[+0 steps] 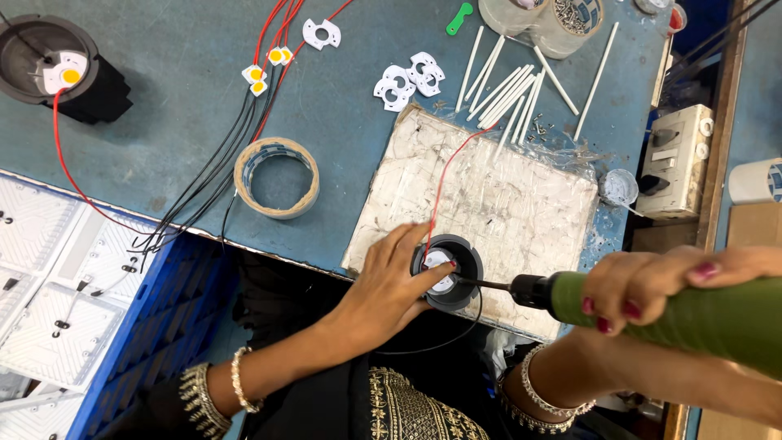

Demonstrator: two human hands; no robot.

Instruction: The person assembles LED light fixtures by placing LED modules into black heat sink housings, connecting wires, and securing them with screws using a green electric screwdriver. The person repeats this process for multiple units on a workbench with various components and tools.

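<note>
Gripping screwdriver (652, 314), steadying lamp housing (448, 271).

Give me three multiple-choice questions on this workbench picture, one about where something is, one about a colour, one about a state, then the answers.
1. Where does the roll of tape lie?
A. left of the white work board
B. on the board
C. inside the blue crate

2. What colour is the body of the screwdriver?
A. red
B. green
C. yellow

3. What is the left hand doing?
A. resting flat on the table
B. holding the tape
C. steadying the round black housing

Answers: 1 A, the tape sits on the blue-grey table beside the board. 2 B, the barrel in the right hand is green. 3 C, its fingers rest on the housing while the bit points inside.
</note>
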